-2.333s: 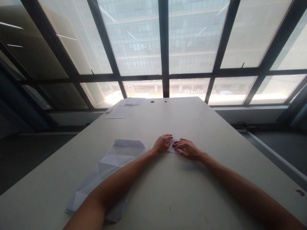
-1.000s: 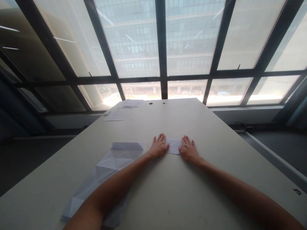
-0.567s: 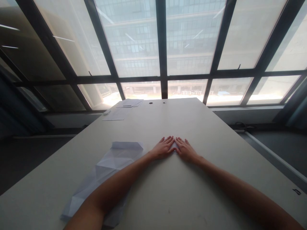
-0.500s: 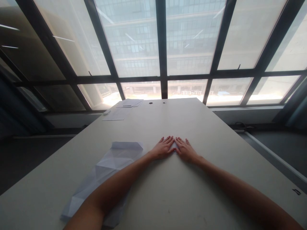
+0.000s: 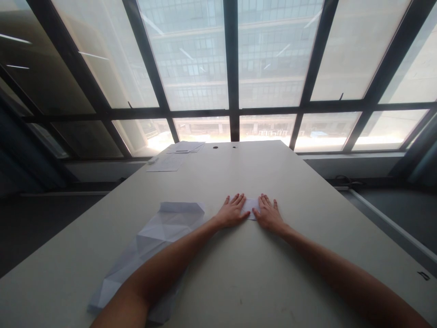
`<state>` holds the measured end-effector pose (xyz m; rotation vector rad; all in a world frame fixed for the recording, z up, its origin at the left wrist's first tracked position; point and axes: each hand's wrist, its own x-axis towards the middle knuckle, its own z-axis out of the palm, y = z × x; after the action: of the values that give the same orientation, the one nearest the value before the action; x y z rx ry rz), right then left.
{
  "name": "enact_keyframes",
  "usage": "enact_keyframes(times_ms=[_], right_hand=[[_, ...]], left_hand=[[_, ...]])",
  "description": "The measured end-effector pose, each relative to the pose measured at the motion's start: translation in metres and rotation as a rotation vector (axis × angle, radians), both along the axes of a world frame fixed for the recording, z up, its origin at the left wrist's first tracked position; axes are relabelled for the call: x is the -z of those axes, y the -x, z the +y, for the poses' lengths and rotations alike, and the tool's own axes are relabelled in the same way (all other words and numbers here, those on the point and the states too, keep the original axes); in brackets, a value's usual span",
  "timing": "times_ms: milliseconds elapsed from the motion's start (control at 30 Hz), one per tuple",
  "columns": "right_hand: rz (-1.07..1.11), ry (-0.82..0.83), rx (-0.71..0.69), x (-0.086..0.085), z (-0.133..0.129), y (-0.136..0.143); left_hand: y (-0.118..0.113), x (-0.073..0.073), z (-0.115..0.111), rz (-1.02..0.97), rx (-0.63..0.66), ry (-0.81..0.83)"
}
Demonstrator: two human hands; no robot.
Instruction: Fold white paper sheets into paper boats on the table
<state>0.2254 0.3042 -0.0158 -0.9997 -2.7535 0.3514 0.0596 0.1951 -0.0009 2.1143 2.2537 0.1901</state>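
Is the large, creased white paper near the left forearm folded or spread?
Mostly spread: the large, creased white paper lies broad, crossed by fold lines.

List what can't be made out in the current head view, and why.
In the head view:
Sides of the small paper: under the left hand and right hand.
Part of the creased sheet: behind the left forearm.
Any print on the far sheets: too small.
Dark thing at right: too small to identify.

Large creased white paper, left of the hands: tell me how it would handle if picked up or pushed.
The large creased white paper would probably bend along its creases, which cross much of its surface. It looks thin, so likely light for its size. Lying on the smooth-looking white tabletop, it might slide or buckle if pushed.
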Motion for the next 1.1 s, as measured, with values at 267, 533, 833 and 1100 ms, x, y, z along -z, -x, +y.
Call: enact_keyframes(times_ms=[267, 533, 833, 1100], right_hand=[[0.099, -0.047, -0.369, -0.0077, -0.0017, 0.0001], [-0.017, -0.042, -0.353, -0.0071, -0.0036, -0.0005], [-0.018, -0.051, -0.187, -0.0072, -0.0095, -0.0001], [-0.009, -0.025, -0.052, -0.0046, -0.005, 0.0017]], left_hand=[[-0.0028, -0.0064, -0.0026, -0.013, 0.028, 0.025], [-0.0012, -0.0044, -0.0014, -0.012, 0.01, 0.03], [-0.0013, -0.0036, -0.0017, -0.017, 0.01, 0.003], [-0.0011, -0.0018, -0.0011, -0.017, -0.01, -0.012]])
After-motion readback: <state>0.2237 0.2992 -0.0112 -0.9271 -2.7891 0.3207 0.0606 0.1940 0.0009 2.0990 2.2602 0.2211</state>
